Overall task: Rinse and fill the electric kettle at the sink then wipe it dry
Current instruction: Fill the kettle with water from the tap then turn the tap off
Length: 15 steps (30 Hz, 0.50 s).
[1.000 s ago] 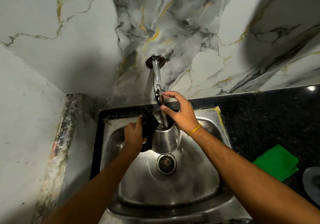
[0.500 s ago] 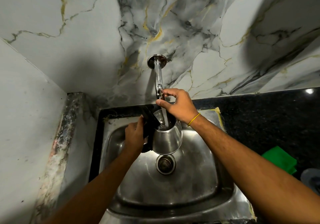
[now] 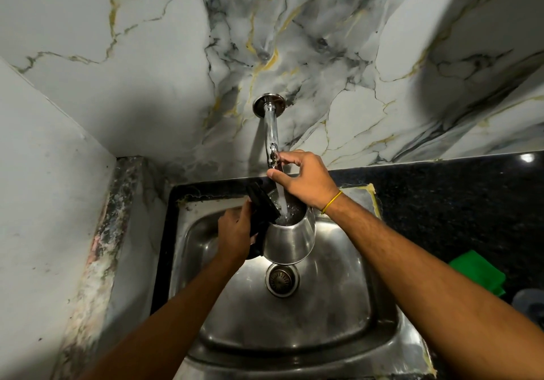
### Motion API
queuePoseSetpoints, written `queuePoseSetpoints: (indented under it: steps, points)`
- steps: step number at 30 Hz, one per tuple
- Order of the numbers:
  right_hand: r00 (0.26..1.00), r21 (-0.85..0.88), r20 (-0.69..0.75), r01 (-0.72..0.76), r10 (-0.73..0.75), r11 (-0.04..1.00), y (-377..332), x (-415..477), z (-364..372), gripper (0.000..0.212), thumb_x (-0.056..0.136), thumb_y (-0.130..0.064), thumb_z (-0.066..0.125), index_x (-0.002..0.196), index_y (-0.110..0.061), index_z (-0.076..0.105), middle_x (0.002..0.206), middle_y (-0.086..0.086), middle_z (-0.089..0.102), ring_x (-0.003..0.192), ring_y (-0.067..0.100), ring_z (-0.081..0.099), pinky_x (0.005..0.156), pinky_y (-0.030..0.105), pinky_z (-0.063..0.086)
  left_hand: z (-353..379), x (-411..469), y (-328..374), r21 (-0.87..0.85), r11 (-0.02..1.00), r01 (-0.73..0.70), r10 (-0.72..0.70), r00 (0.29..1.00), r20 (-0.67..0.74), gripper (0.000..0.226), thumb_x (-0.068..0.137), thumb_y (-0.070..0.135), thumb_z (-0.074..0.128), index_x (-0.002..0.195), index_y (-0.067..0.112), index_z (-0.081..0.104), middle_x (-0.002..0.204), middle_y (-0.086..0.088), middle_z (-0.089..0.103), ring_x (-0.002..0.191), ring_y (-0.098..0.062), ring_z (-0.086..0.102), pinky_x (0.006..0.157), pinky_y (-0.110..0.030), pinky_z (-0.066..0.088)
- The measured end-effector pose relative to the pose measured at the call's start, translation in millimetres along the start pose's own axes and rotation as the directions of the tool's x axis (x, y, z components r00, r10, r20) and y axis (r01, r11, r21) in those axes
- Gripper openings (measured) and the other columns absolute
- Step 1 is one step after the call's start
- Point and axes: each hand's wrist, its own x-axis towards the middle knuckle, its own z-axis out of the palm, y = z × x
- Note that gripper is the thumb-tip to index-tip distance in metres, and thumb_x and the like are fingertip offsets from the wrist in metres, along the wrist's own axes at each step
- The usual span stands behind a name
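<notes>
Water now streams into steel kettle (image 3: 290, 240), lid (image 3: 263, 206) open.

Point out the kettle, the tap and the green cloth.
kettle (image 3: 290, 243): head view, on its steel body, under the open lid.
tap (image 3: 271, 128): head view, on the spout just below the wall flange.
green cloth (image 3: 478, 270): head view, on the middle of its top face, on the counter at right.
</notes>
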Motion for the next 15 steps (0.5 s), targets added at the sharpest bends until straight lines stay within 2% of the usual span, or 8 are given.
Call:
queuePoseSetpoints:
  steps: [2, 4, 8, 10, 13, 15]
  points:
    - [1.000, 0.004, -0.003, 0.015, -0.015, 1.000, 0.9, -0.1, 0.4, 0.038, 0.087, -0.031, 0.084, 0.123, -0.020, 0.080, 0.119, -0.009, 0.078, 0.116, 0.010, 0.070, 0.108, 0.028, 0.053, -0.4, -0.2, -2.1, 0.009, 1.000, -0.002, 0.002, 1.000, -0.021, 0.056, 0.077, 0.070, 0.047, 0.049, 0.025, 0.068, 0.046, 0.008, 0.064, 0.045, 0.002, 0.060, 0.046, -0.015, 0.043]
    - [1.000, 0.007, 0.002, 0.020, -0.020, 1.000, 1.8, 0.4, 0.3, 0.033, 0.087, -0.030, 0.083, 0.119, -0.023, 0.081, 0.111, -0.021, 0.074, 0.114, 0.007, 0.070, 0.103, 0.021, 0.051, -0.9, -1.5, -3.6, 0.035, 0.999, -0.027, 0.028, 0.999, -0.047, 0.052, 0.081, 0.064, 0.049, 0.055, 0.023, 0.067, 0.047, 0.007, 0.066, 0.049, 0.005, 0.061, 0.047, -0.011, 0.042]
    - [0.999, 0.010, 0.028, 0.023, -0.023, 1.000, 4.8, 3.5, 1.7, 0.027, 0.086, -0.028, 0.081, 0.112, -0.025, 0.082, 0.091, -0.047, 0.066, 0.101, -0.023, 0.063, 0.091, -0.003, 0.041, -3.3, -2.8, -6.5, 0.138, 0.989, -0.053, 0.059, 0.997, -0.045, 0.044, 0.097, 0.042, 0.048, 0.059, 0.027, 0.062, 0.045, 0.007, 0.062, 0.048, 0.009, 0.060, 0.046, -0.006, 0.039]
    - [0.999, 0.027, 0.038, 0.013, -0.014, 1.000, 6.1, 5.1, 2.4, 0.026, 0.085, -0.029, 0.080, 0.110, -0.026, 0.082, 0.088, -0.051, 0.065, 0.099, -0.030, 0.061, 0.087, -0.007, 0.039, -3.0, -5.2, -3.7, 0.095, 0.995, -0.011, 0.016, 0.999, -0.048, 0.050, 0.089, 0.056, 0.051, 0.054, 0.023, 0.063, 0.046, 0.008, 0.065, 0.046, 0.003, 0.061, 0.045, -0.010, 0.041]
    - [0.997, 0.054, 0.074, -0.006, 0.002, 0.999, 7.1, 7.0, 2.1, 0.021, 0.086, -0.029, 0.077, 0.106, -0.026, 0.083, 0.098, -0.032, 0.077, 0.105, -0.016, 0.068, 0.097, 0.008, 0.048, -2.0, -7.1, -4.7, 0.042, 0.998, 0.038, -0.036, 0.998, -0.047, 0.054, 0.074, 0.072, 0.050, 0.056, 0.027, 0.073, 0.053, 0.005, 0.069, 0.051, -0.001, 0.062, 0.051, -0.026, 0.049]
    - [0.995, 0.087, 0.096, -0.021, 0.013, 0.996, 5.2, 7.6, 0.6, 0.017, 0.087, -0.024, 0.076, 0.102, -0.021, 0.083, 0.104, -0.015, 0.082, 0.108, 0.001, 0.074, 0.102, 0.024, 0.054, -3.0, -9.3, -4.7, 0.031, 0.999, 0.038, -0.036, 0.997, -0.070, 0.061, 0.073, 0.074, 0.052, 0.060, 0.018, 0.074, 0.059, -0.009, 0.070, 0.059, -0.012, 0.064, 0.057, -0.040, 0.051]
